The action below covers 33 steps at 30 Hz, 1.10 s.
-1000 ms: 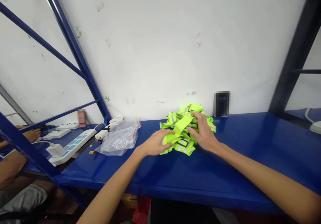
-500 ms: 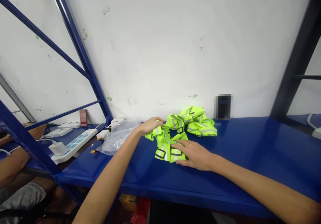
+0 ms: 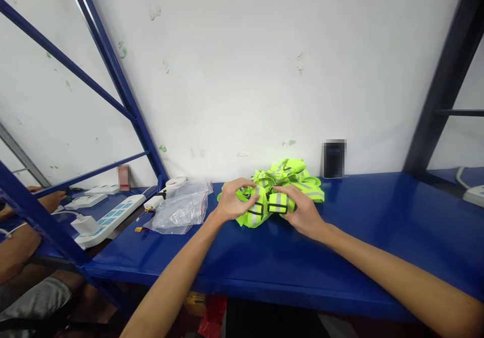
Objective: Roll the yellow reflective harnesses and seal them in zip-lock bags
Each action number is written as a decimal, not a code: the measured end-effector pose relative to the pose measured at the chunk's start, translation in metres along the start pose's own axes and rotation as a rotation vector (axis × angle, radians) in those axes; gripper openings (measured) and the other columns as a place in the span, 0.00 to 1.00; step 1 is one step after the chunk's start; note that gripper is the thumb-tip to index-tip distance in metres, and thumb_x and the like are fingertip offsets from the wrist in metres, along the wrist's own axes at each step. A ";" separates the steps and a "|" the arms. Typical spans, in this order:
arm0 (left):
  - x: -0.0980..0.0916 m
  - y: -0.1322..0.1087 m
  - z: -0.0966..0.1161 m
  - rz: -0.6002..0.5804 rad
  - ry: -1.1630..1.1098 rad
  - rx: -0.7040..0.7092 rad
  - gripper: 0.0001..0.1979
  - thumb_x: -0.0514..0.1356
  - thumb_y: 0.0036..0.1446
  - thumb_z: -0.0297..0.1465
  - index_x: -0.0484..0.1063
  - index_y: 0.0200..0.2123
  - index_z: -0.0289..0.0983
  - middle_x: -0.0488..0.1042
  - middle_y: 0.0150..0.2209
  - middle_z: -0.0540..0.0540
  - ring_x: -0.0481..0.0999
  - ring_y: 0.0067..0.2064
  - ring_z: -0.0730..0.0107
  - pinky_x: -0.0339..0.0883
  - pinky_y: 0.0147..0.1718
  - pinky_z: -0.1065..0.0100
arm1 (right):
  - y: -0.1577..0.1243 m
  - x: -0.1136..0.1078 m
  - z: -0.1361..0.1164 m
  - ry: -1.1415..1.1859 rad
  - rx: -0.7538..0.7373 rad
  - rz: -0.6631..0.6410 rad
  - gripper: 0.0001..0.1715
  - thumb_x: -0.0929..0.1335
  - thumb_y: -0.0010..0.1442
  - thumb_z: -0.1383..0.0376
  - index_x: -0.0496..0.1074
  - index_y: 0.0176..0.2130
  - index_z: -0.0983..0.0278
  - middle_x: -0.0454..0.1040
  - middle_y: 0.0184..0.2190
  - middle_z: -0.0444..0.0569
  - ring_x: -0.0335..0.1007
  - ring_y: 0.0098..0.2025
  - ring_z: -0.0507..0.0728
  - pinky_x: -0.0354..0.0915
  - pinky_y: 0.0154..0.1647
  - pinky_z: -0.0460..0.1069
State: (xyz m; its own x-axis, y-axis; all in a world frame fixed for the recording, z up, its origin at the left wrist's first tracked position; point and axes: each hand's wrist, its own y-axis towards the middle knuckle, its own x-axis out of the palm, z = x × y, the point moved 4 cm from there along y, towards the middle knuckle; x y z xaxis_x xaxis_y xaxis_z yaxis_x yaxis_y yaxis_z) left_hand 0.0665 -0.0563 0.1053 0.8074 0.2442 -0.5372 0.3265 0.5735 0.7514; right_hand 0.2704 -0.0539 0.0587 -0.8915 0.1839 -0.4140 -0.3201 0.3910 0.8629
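Observation:
A heap of neon-yellow reflective straps [image 3: 289, 174] with silver stripes and black buckles lies at the back of the blue table [image 3: 242, 267]. My left hand [image 3: 235, 200] curls its thumb and fingers around one buckled strap [image 3: 254, 217] at the heap's near left. Close beside it, my right hand [image 3: 302, 212] grips another buckled end [image 3: 278, 203] between thumb and fingers. The two black buckles sit side by side, facing me. The straps' farther parts are bunched together, so I cannot tell where each one runs.
Left of the straps lie clear plastic bags [image 3: 181, 209], a small white fan [image 3: 176, 182] and a white power strip [image 3: 113, 222]. A dark blurred box [image 3: 334, 159] stands against the wall. Beyond the blue frame post [image 3: 45, 217], another person's arm [image 3: 18, 252] rests.
Both hands have moved: the left down and nearer the right, the right slightly up. The buckled ends, flat on the table before, are now lifted and drawn toward the heap.

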 end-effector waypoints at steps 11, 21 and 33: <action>0.062 -0.011 -0.020 -0.282 -0.988 -0.723 0.34 0.47 0.57 0.58 0.73 0.50 0.38 0.79 0.43 0.42 0.76 0.49 0.55 0.66 0.50 0.56 | -0.003 -0.001 -0.002 -0.217 -0.406 0.071 0.30 0.62 0.54 0.80 0.66 0.51 0.56 0.70 0.46 0.53 0.70 0.49 0.61 0.71 0.46 0.58; 0.030 -0.001 -0.010 -0.329 -0.815 -0.685 0.27 0.60 0.45 0.31 0.69 0.51 0.37 0.78 0.44 0.44 0.76 0.45 0.59 0.69 0.45 0.62 | 0.006 -0.006 -0.019 0.071 -0.151 -0.214 0.35 0.66 0.59 0.59 0.55 0.63 0.58 0.56 0.64 0.58 0.53 0.65 0.68 0.56 0.62 0.66; -0.043 0.066 0.049 -0.487 -0.173 -0.125 0.04 0.58 0.50 0.28 0.72 0.31 0.36 0.74 0.42 0.44 0.73 0.49 0.59 0.66 0.51 0.58 | 0.111 -0.022 -0.016 0.635 0.534 -0.614 0.33 0.70 0.56 0.59 0.62 0.59 0.60 0.74 0.49 0.57 0.76 0.32 0.56 0.74 0.34 0.54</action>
State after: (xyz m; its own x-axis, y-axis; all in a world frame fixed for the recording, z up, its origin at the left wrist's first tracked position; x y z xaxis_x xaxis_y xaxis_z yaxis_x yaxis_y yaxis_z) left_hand 0.0770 -0.0676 0.1968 0.6499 -0.2002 -0.7332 0.6309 0.6800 0.3736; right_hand 0.2494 -0.0286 0.1679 -0.6770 -0.6322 -0.3767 -0.7314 0.6347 0.2493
